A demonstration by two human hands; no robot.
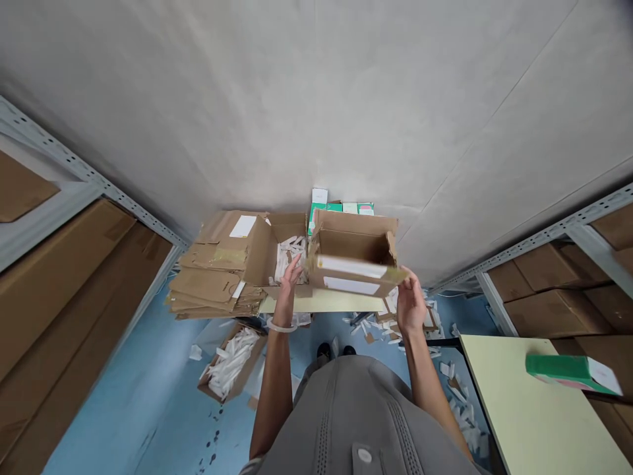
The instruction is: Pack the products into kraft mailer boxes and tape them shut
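An open corrugated cardboard box [353, 243] sits at centre, at the bench [326, 302], beside a second box [256, 254] holding white strips. The person's left grip [291, 280] is open, fingers extended by its left side; the right grip [411, 305] meets the right end of its blurred front flap [353, 276], though whether it pinches is hidden. No contents show inside, so it is probably light: stiff-walled, bendy at the flaps, best held low on both side walls.

Ctns [215, 267] blk L, wall [316, 99] behind box [353, 247], gap R
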